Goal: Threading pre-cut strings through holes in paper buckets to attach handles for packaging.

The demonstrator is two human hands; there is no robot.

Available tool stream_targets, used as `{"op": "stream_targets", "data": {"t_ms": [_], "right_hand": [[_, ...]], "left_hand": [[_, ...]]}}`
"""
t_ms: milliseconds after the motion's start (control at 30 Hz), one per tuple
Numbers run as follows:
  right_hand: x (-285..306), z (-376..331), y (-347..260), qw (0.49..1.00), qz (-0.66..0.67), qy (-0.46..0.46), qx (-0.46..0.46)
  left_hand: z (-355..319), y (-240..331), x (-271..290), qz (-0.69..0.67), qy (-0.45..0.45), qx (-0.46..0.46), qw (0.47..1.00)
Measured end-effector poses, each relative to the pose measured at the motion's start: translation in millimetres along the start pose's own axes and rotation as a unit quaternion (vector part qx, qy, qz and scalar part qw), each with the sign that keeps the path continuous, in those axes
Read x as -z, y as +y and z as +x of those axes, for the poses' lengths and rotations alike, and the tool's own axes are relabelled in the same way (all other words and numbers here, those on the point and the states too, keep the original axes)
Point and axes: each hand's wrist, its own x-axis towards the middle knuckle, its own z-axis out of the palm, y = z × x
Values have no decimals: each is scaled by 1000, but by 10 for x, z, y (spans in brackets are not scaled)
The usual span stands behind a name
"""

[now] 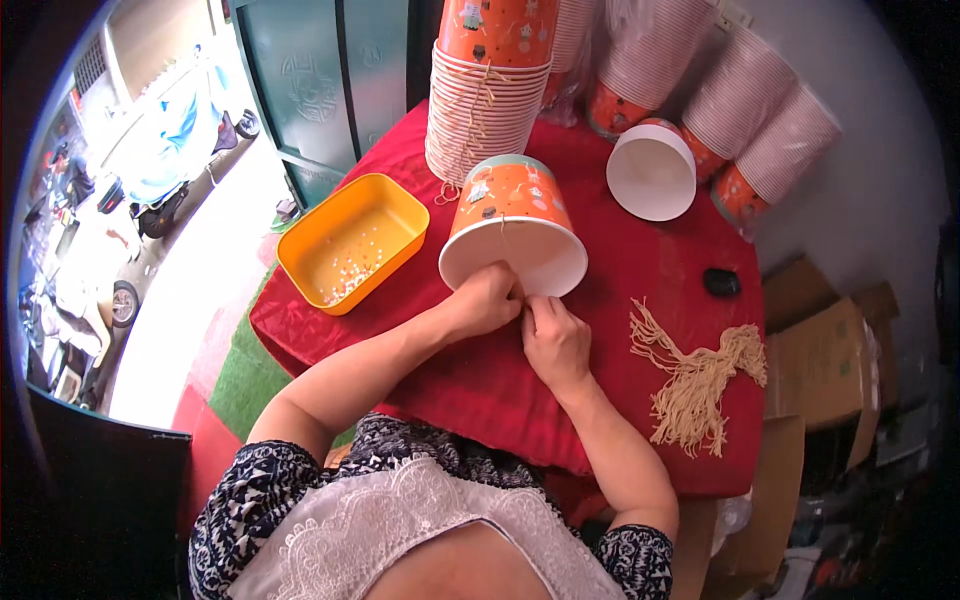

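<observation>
From here I can see both hands working close together at the near, lower edge of an orange-printed paper tub (512, 192). It lies on its side just beyond the fingers, its white mouth turned toward the person. The left hand (487, 298) reaches over the lower part of that mouth; the right hand (556, 340) sits just beside it, nearer the body. Both sets of fingers are curled in, tips drawn together as if pinching something fine. What they pinch I cannot tell. A thin cord (504, 228) shows at the tub's upper rim, above the fingers.

To do this well, I'd keep the two pinches near each other, so whatever is between them stays under control, and pull gently: paper walls like these would probably dent under a hard tug. I'd also watch that the tub doesn't roll on the red tablecloth (620, 275), since neither palm seems to brace it. The tan cord bundle (700, 385), right of the fingers, is best left well apart, and so is the yellow plastic tray (335, 240) to their left, with loose little bits in it.
</observation>
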Motion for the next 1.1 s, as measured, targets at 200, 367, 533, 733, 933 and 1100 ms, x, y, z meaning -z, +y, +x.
{"op": "stream_targets", "data": {"t_ms": [200, 367, 533, 733, 933, 1100], "right_hand": [[26, 29, -7, 1000, -1, -4, 3], [14, 41, 7, 1000, 3, 1, 1], [-35, 23, 21, 998, 42, 22, -29], [-73, 3, 51, 989, 125, 5, -84], [-48, 37, 86, 974, 161, -42, -156], [-16, 51, 54, 963, 182, -56, -192]], "left_hand": [[14, 13, 17, -15, -6, 9, 1000], [14, 11, 7, 6, 0, -7, 1000], [-7, 55, -11, 7, 30, -24, 999], [-17, -49, -24, 17, 22, -19, 999], [-40, 10, -19, 25, 36, 4, 999], [-63, 30, -3, 4, 13, 20, 1000]]}}
